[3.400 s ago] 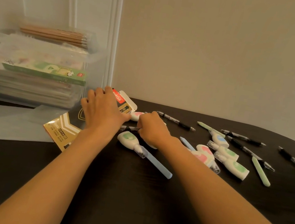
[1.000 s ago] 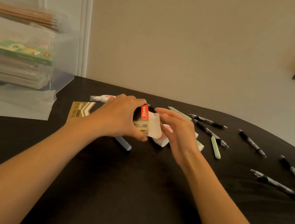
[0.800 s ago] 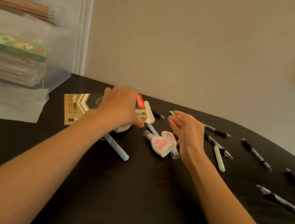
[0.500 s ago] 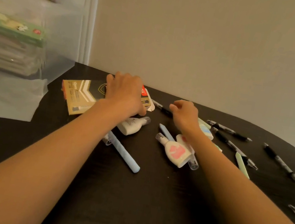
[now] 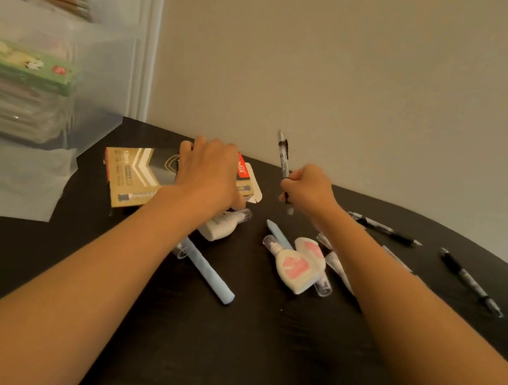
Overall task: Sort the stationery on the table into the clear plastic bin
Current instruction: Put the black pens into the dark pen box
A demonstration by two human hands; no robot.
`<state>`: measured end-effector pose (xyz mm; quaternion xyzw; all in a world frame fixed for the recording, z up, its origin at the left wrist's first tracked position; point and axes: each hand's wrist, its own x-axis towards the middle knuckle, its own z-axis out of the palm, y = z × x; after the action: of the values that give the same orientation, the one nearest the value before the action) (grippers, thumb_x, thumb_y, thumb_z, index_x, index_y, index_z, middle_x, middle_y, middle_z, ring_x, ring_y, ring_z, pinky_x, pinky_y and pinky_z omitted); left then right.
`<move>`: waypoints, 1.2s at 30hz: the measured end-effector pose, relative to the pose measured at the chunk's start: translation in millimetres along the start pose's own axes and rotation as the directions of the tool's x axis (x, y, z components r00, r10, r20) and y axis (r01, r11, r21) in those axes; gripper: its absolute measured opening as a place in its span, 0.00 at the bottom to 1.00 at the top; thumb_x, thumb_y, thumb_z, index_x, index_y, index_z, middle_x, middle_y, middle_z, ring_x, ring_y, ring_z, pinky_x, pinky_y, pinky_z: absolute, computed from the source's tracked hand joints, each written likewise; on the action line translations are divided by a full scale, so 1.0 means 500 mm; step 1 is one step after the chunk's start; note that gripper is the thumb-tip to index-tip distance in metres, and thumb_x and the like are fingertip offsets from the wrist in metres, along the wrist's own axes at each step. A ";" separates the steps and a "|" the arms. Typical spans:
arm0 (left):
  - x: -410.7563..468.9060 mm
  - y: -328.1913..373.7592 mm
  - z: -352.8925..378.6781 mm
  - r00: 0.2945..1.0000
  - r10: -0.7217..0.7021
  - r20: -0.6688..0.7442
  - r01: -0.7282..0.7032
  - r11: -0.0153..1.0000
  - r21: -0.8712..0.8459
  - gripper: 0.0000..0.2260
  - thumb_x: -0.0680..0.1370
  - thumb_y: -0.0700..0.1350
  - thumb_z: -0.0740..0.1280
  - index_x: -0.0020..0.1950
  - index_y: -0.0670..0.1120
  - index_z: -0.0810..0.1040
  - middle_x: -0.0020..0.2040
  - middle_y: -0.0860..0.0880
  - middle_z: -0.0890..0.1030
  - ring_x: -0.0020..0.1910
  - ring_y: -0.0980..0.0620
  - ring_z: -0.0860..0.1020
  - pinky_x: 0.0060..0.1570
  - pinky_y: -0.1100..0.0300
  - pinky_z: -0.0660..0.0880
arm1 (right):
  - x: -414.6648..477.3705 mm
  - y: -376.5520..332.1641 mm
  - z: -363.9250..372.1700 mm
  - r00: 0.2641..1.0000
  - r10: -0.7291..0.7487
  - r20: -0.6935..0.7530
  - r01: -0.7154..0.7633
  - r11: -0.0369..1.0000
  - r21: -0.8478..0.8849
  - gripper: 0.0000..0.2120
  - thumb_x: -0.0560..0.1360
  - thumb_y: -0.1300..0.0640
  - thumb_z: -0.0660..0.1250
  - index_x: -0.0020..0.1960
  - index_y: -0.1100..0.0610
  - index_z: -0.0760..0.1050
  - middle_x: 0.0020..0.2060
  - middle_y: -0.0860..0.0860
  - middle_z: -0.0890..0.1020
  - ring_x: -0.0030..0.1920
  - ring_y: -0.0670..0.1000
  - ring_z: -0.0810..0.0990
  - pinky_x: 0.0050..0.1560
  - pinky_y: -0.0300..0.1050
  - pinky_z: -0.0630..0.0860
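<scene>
At table (image 5: pixel 217 355) centre, right hand (image 5: pixel 308 191) grips pen (image 5: pixel 283 153) pointing 12 o'clock; left hand (image 5: pixel 211 174) clamps pen box (image 5: pixel 137 171) at its 9 o'clock.

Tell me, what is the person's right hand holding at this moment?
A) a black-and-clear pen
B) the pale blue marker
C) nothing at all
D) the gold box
A: the right hand grips a black-and-clear pen, which sticks up above the dark table. The left hand holds the gold box, and the pale blue marker lies on the table untouched.
</scene>
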<state>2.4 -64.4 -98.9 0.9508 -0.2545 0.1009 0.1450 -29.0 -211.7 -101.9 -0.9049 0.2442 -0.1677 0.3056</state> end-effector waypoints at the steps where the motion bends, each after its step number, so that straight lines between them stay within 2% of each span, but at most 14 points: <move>1: -0.005 0.003 -0.003 1.000 0.018 0.012 -0.018 1.000 0.004 0.28 0.68 0.56 0.74 0.62 0.46 0.70 0.61 0.45 0.73 0.63 0.44 0.67 0.59 0.52 0.63 | -0.018 -0.005 -0.013 0.999 0.020 0.032 -0.025 0.985 0.168 0.07 0.77 0.64 0.60 0.41 0.65 0.74 0.38 0.60 0.80 0.36 0.52 0.77 0.35 0.42 0.74; 3: -0.021 0.014 -0.011 0.998 0.063 0.031 -0.064 0.998 0.022 0.30 0.67 0.57 0.74 0.64 0.47 0.68 0.62 0.46 0.73 0.63 0.44 0.67 0.59 0.52 0.63 | -0.062 -0.010 -0.044 0.993 0.075 0.088 -0.108 0.875 0.471 0.08 0.78 0.65 0.58 0.40 0.61 0.70 0.36 0.56 0.79 0.30 0.46 0.72 0.28 0.34 0.71; 5: -0.045 0.023 -0.022 0.991 0.121 0.054 -0.124 0.991 0.050 0.33 0.67 0.58 0.74 0.66 0.47 0.67 0.63 0.46 0.72 0.63 0.45 0.67 0.60 0.52 0.63 | -0.110 -0.004 -0.063 0.981 0.115 0.157 -0.194 0.657 0.729 0.06 0.78 0.65 0.57 0.43 0.61 0.71 0.36 0.56 0.78 0.27 0.44 0.67 0.25 0.32 0.68; 7: -0.070 0.025 -0.034 0.982 0.167 0.090 -0.174 0.982 0.073 0.35 0.67 0.58 0.73 0.69 0.48 0.65 0.63 0.47 0.72 0.64 0.45 0.67 0.60 0.52 0.64 | -0.153 0.012 -0.066 0.964 0.106 0.244 -0.266 0.408 0.873 0.07 0.78 0.63 0.57 0.43 0.62 0.71 0.34 0.57 0.79 0.27 0.45 0.68 0.24 0.33 0.69; 9: -0.096 0.021 -0.048 0.974 0.194 0.116 -0.201 0.978 0.053 0.35 0.67 0.58 0.73 0.69 0.49 0.65 0.63 0.48 0.72 0.63 0.46 0.68 0.60 0.52 0.64 | -0.195 0.028 -0.064 0.948 0.085 0.307 -0.319 0.245 0.916 0.11 0.80 0.59 0.57 0.42 0.62 0.72 0.32 0.57 0.79 0.25 0.45 0.71 0.24 0.33 0.70; 11: -0.122 0.015 -0.058 0.968 0.205 0.143 -0.210 0.978 0.019 0.36 0.67 0.57 0.74 0.70 0.50 0.64 0.64 0.49 0.72 0.64 0.47 0.68 0.61 0.52 0.63 | -0.227 0.040 -0.059 0.949 0.086 0.304 -0.316 0.187 0.930 0.15 0.80 0.57 0.57 0.41 0.63 0.74 0.34 0.57 0.79 0.26 0.45 0.72 0.24 0.33 0.72; 14: -0.165 0.008 -0.064 0.947 0.238 0.215 -0.239 0.971 -0.024 0.41 0.65 0.58 0.75 0.74 0.51 0.60 0.68 0.50 0.69 0.67 0.48 0.66 0.64 0.52 0.64 | -0.262 0.048 -0.051 0.967 0.120 0.223 -0.240 0.150 0.959 0.14 0.80 0.58 0.59 0.39 0.62 0.77 0.38 0.55 0.76 0.30 0.45 0.74 0.28 0.33 0.75; 16: -0.191 0.003 -0.062 0.934 0.247 0.259 -0.228 0.968 -0.103 0.44 0.64 0.57 0.76 0.75 0.51 0.59 0.71 0.50 0.67 0.68 0.48 0.66 0.65 0.53 0.66 | -0.281 0.050 -0.048 0.973 0.123 0.193 -0.211 0.150 0.966 0.10 0.79 0.60 0.60 0.43 0.61 0.77 0.38 0.54 0.75 0.35 0.46 0.75 0.31 0.33 0.77; 18: -0.212 -0.006 -0.061 0.928 0.250 0.275 -0.208 0.963 -0.172 0.44 0.64 0.56 0.76 0.75 0.52 0.58 0.72 0.50 0.65 0.69 0.48 0.65 0.67 0.52 0.65 | -0.296 0.050 -0.044 0.975 0.135 0.174 -0.200 0.217 0.955 0.05 0.78 0.61 0.61 0.48 0.60 0.75 0.39 0.53 0.73 0.38 0.47 0.76 0.34 0.36 0.77; 21: -0.238 -0.018 -0.058 0.928 0.292 0.232 -0.239 0.943 -0.231 0.43 0.65 0.56 0.76 0.75 0.53 0.58 0.73 0.52 0.64 0.71 0.50 0.63 0.68 0.53 0.62 | -0.312 0.048 -0.045 0.982 0.138 0.128 -0.165 0.305 0.938 0.02 0.78 0.62 0.62 0.48 0.59 0.73 0.40 0.54 0.76 0.40 0.49 0.78 0.42 0.41 0.78; 25: -0.251 -0.029 -0.061 0.929 0.326 0.177 -0.252 0.905 -0.342 0.40 0.67 0.54 0.75 0.74 0.53 0.59 0.72 0.53 0.64 0.70 0.53 0.63 0.65 0.59 0.63 | -0.328 0.047 -0.050 0.993 0.053 0.105 -0.117 0.337 0.934 0.03 0.77 0.65 0.63 0.48 0.59 0.74 0.41 0.54 0.80 0.38 0.49 0.82 0.42 0.42 0.79; 29: -0.243 -0.040 -0.066 0.902 0.347 0.256 -0.219 0.881 -0.420 0.38 0.68 0.52 0.75 0.73 0.54 0.60 0.72 0.53 0.64 0.69 0.53 0.64 0.60 0.63 0.63 | -0.341 0.042 -0.046 0.992 -0.044 0.121 -0.096 0.377 0.921 0.04 0.76 0.66 0.63 0.48 0.59 0.75 0.46 0.55 0.80 0.43 0.50 0.82 0.45 0.39 0.80; 33: -0.243 -0.041 -0.068 0.891 0.360 0.275 -0.203 0.860 -0.468 0.37 0.68 0.50 0.74 0.73 0.53 0.61 0.71 0.53 0.64 0.68 0.53 0.64 0.59 0.64 0.63 | -0.348 0.040 -0.040 0.989 -0.091 0.116 -0.069 0.412 0.909 0.07 0.75 0.68 0.64 0.48 0.59 0.77 0.45 0.53 0.82 0.44 0.47 0.83 0.45 0.37 0.80; 36: -0.247 -0.042 -0.069 0.877 0.386 0.286 -0.214 0.848 -0.485 0.37 0.68 0.50 0.75 0.73 0.53 0.61 0.70 0.53 0.65 0.66 0.55 0.65 0.61 0.63 0.63 | -0.351 0.039 -0.031 0.986 -0.120 0.118 -0.026 0.589 0.808 0.07 0.74 0.66 0.66 0.49 0.57 0.79 0.46 0.50 0.83 0.47 0.46 0.81 0.42 0.37 0.77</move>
<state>-95.6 20.4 -104.1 0.8419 -0.4414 -0.1199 0.2863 -187.6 -137.0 -129.5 -0.6848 0.0924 -0.1950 0.6961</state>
